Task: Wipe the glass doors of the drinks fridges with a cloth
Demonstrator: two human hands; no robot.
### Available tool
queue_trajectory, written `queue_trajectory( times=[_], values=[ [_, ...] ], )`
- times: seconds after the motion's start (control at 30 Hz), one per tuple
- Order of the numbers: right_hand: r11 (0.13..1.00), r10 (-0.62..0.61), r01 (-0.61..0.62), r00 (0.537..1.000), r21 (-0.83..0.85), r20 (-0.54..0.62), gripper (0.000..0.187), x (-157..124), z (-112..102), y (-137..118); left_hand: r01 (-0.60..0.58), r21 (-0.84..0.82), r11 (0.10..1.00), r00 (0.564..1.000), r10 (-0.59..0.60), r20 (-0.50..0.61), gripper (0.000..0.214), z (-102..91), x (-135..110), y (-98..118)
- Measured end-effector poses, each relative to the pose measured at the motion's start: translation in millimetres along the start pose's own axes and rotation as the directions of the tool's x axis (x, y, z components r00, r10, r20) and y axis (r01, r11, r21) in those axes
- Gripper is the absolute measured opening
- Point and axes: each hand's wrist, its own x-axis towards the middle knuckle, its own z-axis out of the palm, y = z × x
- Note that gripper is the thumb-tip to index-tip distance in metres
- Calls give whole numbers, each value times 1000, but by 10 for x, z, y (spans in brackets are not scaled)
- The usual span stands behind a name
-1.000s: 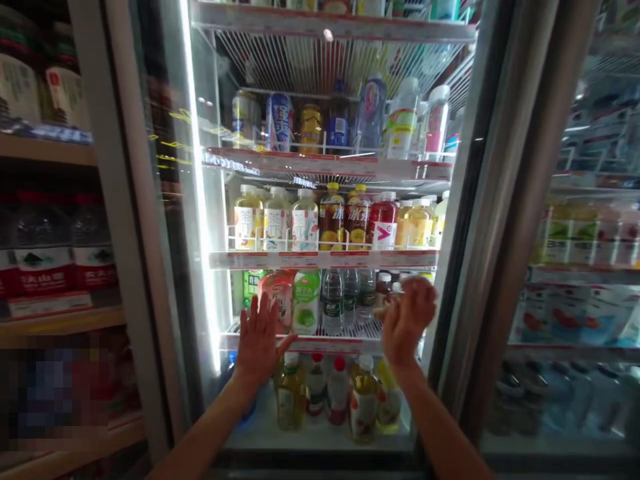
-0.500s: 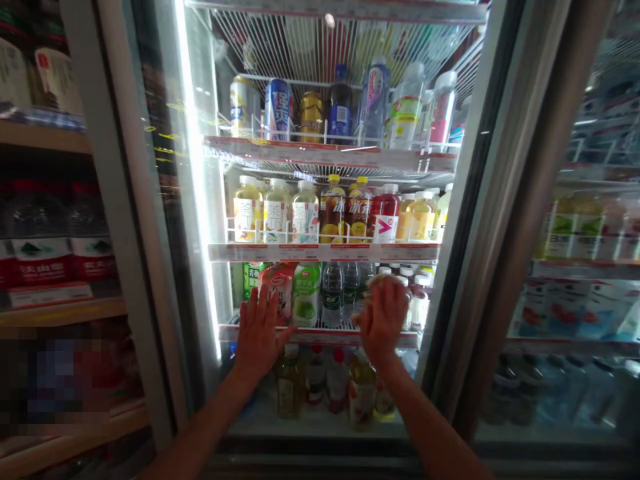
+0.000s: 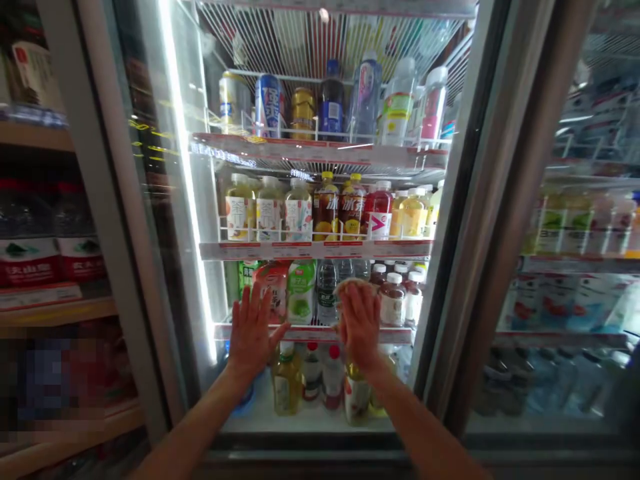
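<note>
My left hand (image 3: pixel 251 335) lies flat with fingers spread against the glass door (image 3: pixel 320 417) of a lit drinks cooler. It holds nothing. To its right, my right hand (image 3: pixel 359 323) presses a pale, folded cloth (image 3: pixel 342 288) to the same glass; only the cloth's edge shows around the fingers. Behind the glass near my left hand are a red drink pouch (image 3: pixel 273 283) and a green drink pouch (image 3: pixel 301 293). Clear water bottles (image 3: pixel 327 287) and white-capped brown bottles (image 3: pixel 393 298) stand behind my right hand, partly hidden.
Higher shelves hold tea bottles (image 3: pixel 240 210) and cans (image 3: pixel 269 103). More bottles (image 3: pixel 287 383) stand on the cooler floor. A metal door frame (image 3: pixel 493 220) runs along the right, beside another cooler section. Wooden shelves (image 3: pixel 60 313) with packed bottles (image 3: pixel 27 240) are at the left.
My right hand has moved left and slightly down across the glass with the cloth, uncovering the brown bottles. My left hand stays flat in nearly the same place. The view has shifted slightly.
</note>
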Motion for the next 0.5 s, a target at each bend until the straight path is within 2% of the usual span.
queue_trajectory(
  times=[0.07,0.1,0.17,0.23,0.27,0.3,0.37,0.43,0.47,0.5],
  values=[
    [998,-62,62,998,-2,24,53,54,-36,74,8,-7,1000,1000,-8,6,79,-8,-1,1],
    [999,-24,24,1000,-31,-13,53,82,-70,178,12,-5,1000,1000,-12,10,79,-10,-3,4],
    [984,137,-154,977,-93,-164,54,137,-117,381,17,12,1000,1000,-17,27,79,-9,-7,17],
    [957,243,-275,936,-98,-255,53,164,-90,397,13,26,1000,999,-14,37,79,-5,-4,33],
    [963,230,-256,944,-85,-236,53,162,-49,309,10,32,999,999,-11,37,79,-4,-1,40],
    [981,171,-185,969,-65,-178,52,153,2,171,8,37,999,999,-9,36,79,-6,3,43],
    [999,-42,42,999,10,4,50,135,109,-151,1,50,999,1000,-2,30,79,-22,6,31],
    [965,-252,241,961,103,116,47,172,178,-359,-24,73,997,999,21,39,76,-57,-5,-14],
    [950,-300,286,947,127,114,47,222,190,-385,-32,91,995,998,27,51,75,-80,-19,-48],
    [952,-292,281,953,123,84,48,292,190,-363,-30,112,993,998,23,62,73,-105,-38,-87]
  ],
)
